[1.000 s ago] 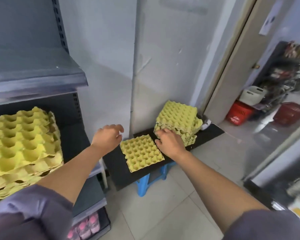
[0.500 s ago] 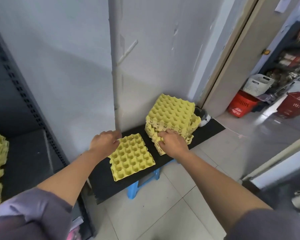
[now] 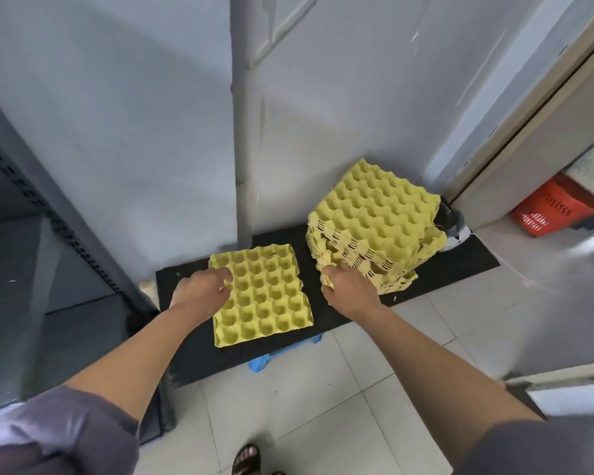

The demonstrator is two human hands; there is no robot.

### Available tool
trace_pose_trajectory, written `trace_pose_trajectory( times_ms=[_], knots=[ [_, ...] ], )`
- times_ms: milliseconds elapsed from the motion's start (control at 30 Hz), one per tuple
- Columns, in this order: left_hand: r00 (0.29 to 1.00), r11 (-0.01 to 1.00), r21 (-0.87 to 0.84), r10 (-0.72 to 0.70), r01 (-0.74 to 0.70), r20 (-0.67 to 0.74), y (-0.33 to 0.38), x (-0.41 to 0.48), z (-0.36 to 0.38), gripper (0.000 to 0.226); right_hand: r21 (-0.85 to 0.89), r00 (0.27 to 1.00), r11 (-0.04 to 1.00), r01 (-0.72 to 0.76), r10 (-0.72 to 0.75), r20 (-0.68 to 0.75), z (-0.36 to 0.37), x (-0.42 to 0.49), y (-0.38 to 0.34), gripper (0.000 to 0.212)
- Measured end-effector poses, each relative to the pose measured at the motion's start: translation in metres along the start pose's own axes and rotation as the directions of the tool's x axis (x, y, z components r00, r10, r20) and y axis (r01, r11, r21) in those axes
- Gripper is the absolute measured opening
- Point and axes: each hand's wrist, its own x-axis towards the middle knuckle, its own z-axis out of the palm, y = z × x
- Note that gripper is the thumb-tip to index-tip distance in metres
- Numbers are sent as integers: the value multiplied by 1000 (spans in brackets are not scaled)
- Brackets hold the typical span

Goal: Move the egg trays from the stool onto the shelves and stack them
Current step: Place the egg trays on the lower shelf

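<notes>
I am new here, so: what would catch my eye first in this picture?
Bright yellow egg trays on a black board: a tall, uneven stack at right near the wall, one flat tray left of it. The right hand grips the stack's near corner; the left hand holds the tray's left edge.

Red basket (image 3: 546, 212), pale wall (image 3: 144, 132), tiled floor (image 3: 288, 406), sandalled foot (image 3: 246, 458)
</notes>
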Motion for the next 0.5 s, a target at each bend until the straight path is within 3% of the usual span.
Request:
trace_pose_trajectory(
  times_ms=[233,500],
  knots=[
    [991,994,-39,-103,106,82,-37,57,73,42,50,990,996,-74,68,121,79,70,18,45],
    [954,970,69,-243,234,176,-74,108,176,49,92,976,992,-83,62,210,193,138,41,45]
  ],
)
